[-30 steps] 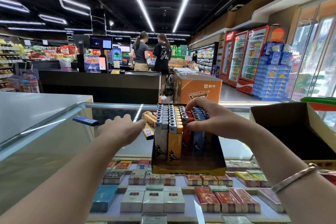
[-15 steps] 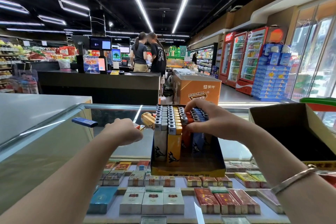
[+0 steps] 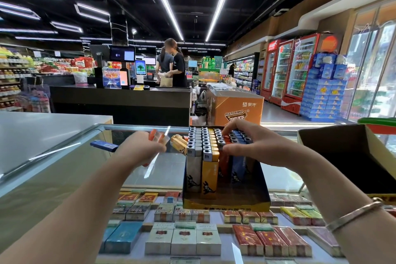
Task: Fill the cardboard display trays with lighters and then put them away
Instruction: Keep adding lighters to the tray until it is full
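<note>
Cardboard formed the display tray point(image 3: 225, 201), which stood on the glass counter point(image 3: 64, 169) a little right of centre, its front wall nearest the camera. Rows of upright lighters point(image 3: 205, 148) filled its far part, grey and yellow on the left, orange and blue on the right, while the near part of the tray floor lay bare. The right hand point(image 3: 255, 146) rested on top of the orange and blue rows, fingers curled down over their caps and thumb pressed against the side of the pack. The left hand point(image 3: 142, 149) hovered just left of the tray, apart from it, gripping an orange lighter point(image 3: 155, 136) whose blurred top stuck out above the fingers. Between that hand and the tray lay a small bundle of yellow lighters point(image 3: 179, 142) on the glass, close to the tray's left wall. A blue lighter point(image 3: 104, 146) lay on the counter further left. An open brown box point(image 3: 353, 156) stood at the right edge, well clear of both hands.
</note>
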### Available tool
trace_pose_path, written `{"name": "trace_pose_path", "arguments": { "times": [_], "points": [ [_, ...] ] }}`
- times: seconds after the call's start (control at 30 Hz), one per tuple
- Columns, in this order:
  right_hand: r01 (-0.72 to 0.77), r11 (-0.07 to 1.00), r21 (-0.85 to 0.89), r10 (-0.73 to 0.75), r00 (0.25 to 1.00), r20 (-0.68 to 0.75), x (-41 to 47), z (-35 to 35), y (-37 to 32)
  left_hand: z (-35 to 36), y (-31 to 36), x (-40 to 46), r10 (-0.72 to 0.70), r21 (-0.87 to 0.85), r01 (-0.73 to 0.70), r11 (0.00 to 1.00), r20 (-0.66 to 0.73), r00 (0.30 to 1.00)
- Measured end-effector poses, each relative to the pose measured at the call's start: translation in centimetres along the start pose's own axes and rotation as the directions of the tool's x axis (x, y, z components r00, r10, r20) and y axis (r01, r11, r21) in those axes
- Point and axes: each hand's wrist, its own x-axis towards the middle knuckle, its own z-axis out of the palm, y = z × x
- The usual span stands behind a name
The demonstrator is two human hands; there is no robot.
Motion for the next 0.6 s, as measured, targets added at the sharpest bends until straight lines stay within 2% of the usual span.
{"name": "trace_pose_path", "arguments": {
  "times": [0.1, 0.2, 0.3, 0.37, 0.6],
  "points": [
    [0.015, 1.000, 0.013, -0.014, 0.999, -0.052, 0.0, 0.0, -0.3, -1.1, 1.7, -1.4, 0.141, -0.290, -0.152, 0.945, -0.058, 0.988],
    [0.070, 0.997, 0.032, -0.064, 0.986, -0.151, 0.0, 0.0, -0.6, -1.9, 4.0, -3.3, 0.238, -0.523, -0.271, 0.808, -0.130, 0.963],
    [0.131, 0.990, 0.056, -0.111, 0.956, -0.272, 0.0, 0.2, -1.3, -2.2, 5.6, -4.8, 0.288, -0.685, -0.331, 0.649, -0.182, 0.940],
    [0.173, 0.982, 0.079, -0.139, 0.935, -0.326, -0.1, 0.5, -1.8, -2.3, 5.9, -5.3, 0.309, -0.718, -0.344, 0.605, -0.186, 0.933],
    [0.325, 0.938, 0.125, -0.256, 0.887, -0.384, -0.1, 1.8, -3.5, -1.7, 6.4, -5.7, 0.388, -0.769, -0.305, 0.562, -0.080, 0.918]
  ]
}}
